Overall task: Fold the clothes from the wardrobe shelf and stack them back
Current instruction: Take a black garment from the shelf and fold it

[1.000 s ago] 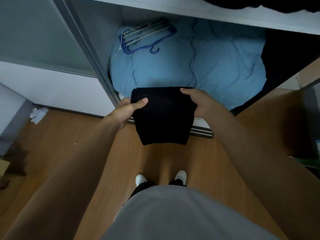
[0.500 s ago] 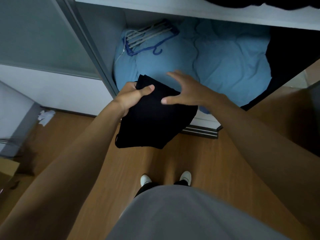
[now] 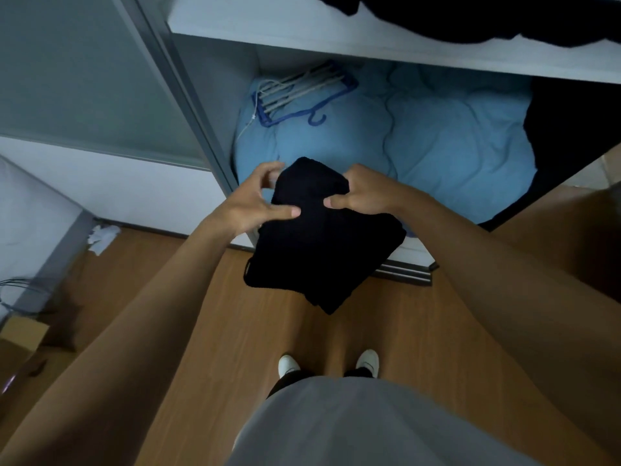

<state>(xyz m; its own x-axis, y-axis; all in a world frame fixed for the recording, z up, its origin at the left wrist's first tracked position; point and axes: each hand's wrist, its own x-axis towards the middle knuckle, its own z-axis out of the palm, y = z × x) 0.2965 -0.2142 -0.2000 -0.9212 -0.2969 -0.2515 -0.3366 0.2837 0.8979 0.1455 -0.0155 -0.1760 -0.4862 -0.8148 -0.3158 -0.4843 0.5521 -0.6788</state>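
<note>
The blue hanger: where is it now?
In the head view the blue hanger lies upper middle, inside the wardrobe, on the left rear of the light blue quilt, just below the white shelf.

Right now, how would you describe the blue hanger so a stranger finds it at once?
In the wardrobe, look under the white shelf, where a light-blue quilt lies. The blue hanger lies on the quilt at its back left, with pale hangers bundled on it. It alone is dark blue and hooked; around it is soft cloth.
</note>
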